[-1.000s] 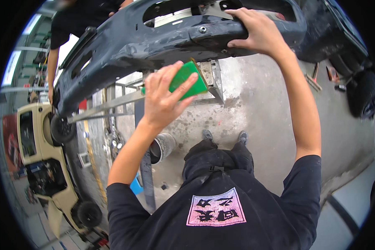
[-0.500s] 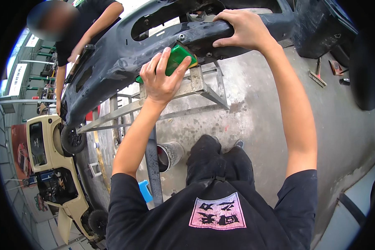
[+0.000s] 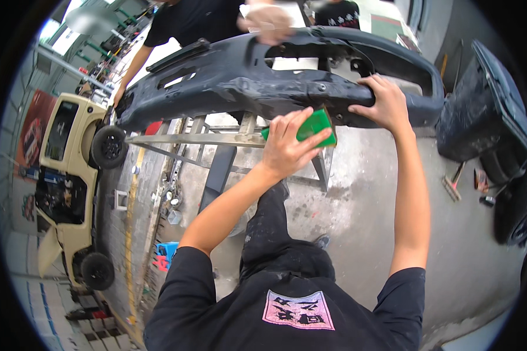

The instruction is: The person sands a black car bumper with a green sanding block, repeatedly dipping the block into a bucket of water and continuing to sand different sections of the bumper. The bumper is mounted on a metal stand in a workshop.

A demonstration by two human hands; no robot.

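**Sliding the green block back along the bumper's lower lip**

Pressing a green sanding block (image 3: 315, 127) flat against the underside edge of the dark grey car bumper (image 3: 234, 82), just left of the spot gripped from the other side. Moved since half a second ago: then tucked up tight under the lip and partly hidden by the fingers, now drawn a little out and rightward, more of its green face showing below the edge. Reads as one stroke of a rubbing pass along that lip, judging by the changing position across the three frames.

Left hand (image 3: 287, 146) clasped over the block, fingers spread across its top, thumb below. Right hand (image 3: 383, 102) clenched on the bumper's lower bar, holding it steady; grip unchanged in place on the part.

Bumper resting on a bare metal stand (image 3: 216, 140) of angle bars, acting as the table, over a stained concrete floor (image 3: 363, 234). Surface dull and patchy, suggesting sanding well under way but not finished.

Another person's hand (image 3: 267, 22) now laid on the bumper's far top edge, working on the same piece; an arm of theirs reaching to its left end. Beige small vehicle (image 3: 64, 175) parked well apart at left, dark bin (image 3: 486, 111) at right.
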